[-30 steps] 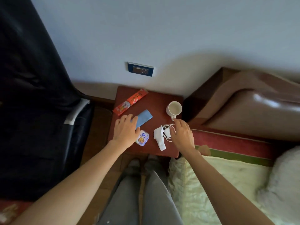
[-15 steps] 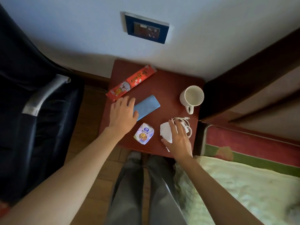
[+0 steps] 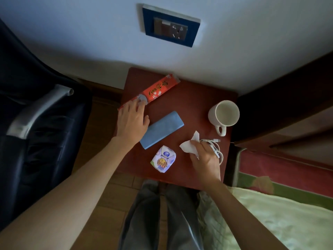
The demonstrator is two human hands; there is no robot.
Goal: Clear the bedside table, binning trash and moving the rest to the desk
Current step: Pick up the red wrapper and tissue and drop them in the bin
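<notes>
The red-brown bedside table [image 3: 194, 98] carries a long red snack wrapper [image 3: 158, 89] at the back left, a flat blue case [image 3: 162, 129] in the middle, a small white printed packet [image 3: 163, 161] near the front, a crumpled white tissue [image 3: 189, 146], a coiled white cable [image 3: 216, 148] and an empty white mug [image 3: 224, 113] at the right. My left hand [image 3: 131, 121] lies with its fingertips on the wrapper's near end, fingers spread. My right hand [image 3: 205, 159] pinches the tissue and partly covers the cable.
A dark office chair [image 3: 36, 112] stands left of the table. A wall socket [image 3: 171, 27] sits above it. The dark wooden headboard [image 3: 288, 98] and the bed with a pale green quilt [image 3: 270, 219] are at the right. My legs [image 3: 158, 213] are below the table's front edge.
My left hand slid from the blue case back to the red wrapper. My right hand closed its fingers on the tissue. The camera came closer to the table.
</notes>
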